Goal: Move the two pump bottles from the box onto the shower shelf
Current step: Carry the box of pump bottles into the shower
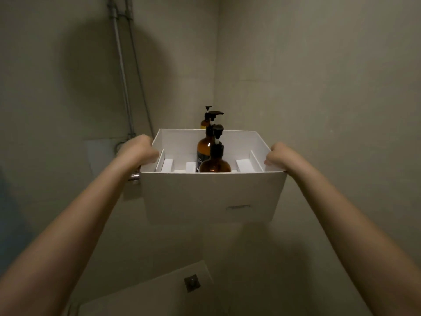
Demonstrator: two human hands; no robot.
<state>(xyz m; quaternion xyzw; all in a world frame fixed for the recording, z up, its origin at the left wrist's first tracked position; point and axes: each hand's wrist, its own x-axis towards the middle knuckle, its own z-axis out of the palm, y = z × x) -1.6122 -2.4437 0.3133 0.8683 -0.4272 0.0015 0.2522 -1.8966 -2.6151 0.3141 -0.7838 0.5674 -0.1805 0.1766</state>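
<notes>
I hold a white cardboard box (211,195) up in front of me in a shower corner. My left hand (139,149) grips its left wall and my right hand (279,156) grips its right wall. Two amber pump bottles with black pumps stand upright inside, near the middle. The nearer bottle (215,164) partly covers the farther, taller bottle (204,147). White cardboard dividers (245,165) line the box floor. Behind the box, in the wall corner, the top of a third amber pump bottle (204,123) shows. The box hides whatever that bottle stands on; no shelf is visible.
A shower pipe and hose (123,76) run down the left wall to a metal valve (134,176), partly behind my left wrist. A floor drain (192,282) sits in the tiled floor below the box. Plain walls meet in a corner behind the box.
</notes>
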